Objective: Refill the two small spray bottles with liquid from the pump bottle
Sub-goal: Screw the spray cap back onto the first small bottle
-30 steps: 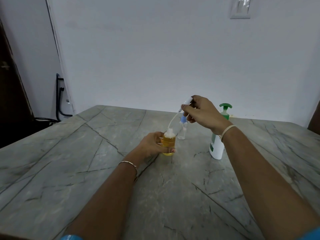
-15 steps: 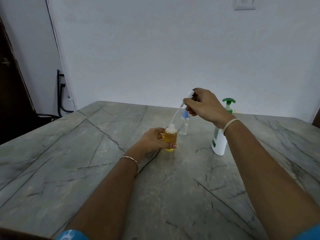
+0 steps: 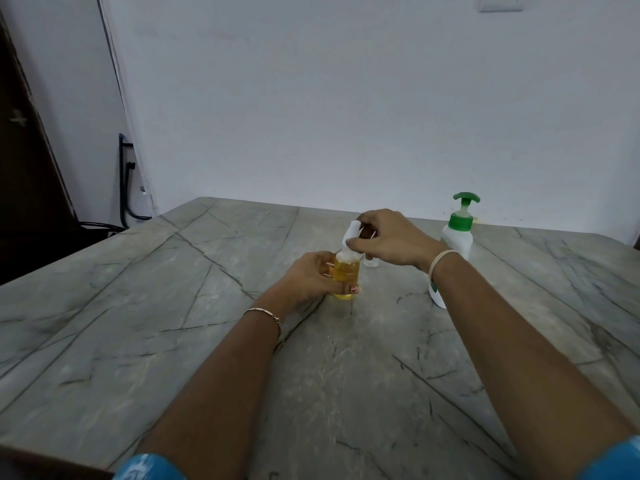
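Near the middle of the counter [image 3: 173,341], the left grip [image 3: 311,278] wraps a small spray bottle [image 3: 346,276]. Its fingers curl round the body, its thumb lies across the front, and the base seems to rest on the stone. The right grip [image 3: 391,237] pinches the white spray head [image 3: 351,233], which is tilted just over the bottle's neck. Blur hides whether the head is seated.

The bottle holds clear yellow liquid almost up to its shoulder, so it looks filled or close to it. It is probably light, thin plastic, narrow and easy to tip, and slick if any liquid has run down the side. Taking it low on the body, as the left grip does, suits it best. The head is best turned by its collar, gently, so the threads catch straight.

A second small bottle [image 3: 370,262], clear, stands just behind, mostly hidden under the right grip, and its contents cannot be told. The pump bottle [image 3: 457,237], opaque white with a green pump, stands upright to the right, partly behind the right forearm. Its level is not visible. It is likely the heaviest of the three and is best steadied by its body while pumping.
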